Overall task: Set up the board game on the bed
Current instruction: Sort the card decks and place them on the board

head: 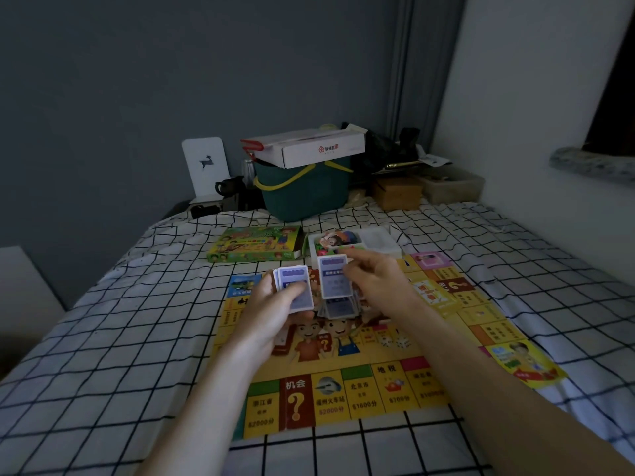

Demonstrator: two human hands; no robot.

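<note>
- The yellow game board (343,372) is lying flat and open on the checked bed (120,338).
- A stack of purple cards (294,286) is sitting in the left hand (275,310).
- One purple card (334,276) is standing up in the right hand (374,280).
- The green game box (254,249) is lying behind the board.
- The white tray (357,243) is sitting beside the box, holding game pieces.

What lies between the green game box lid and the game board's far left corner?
In the head view, only bare checked bedsheet separates the green box lid from the game board.
</note>
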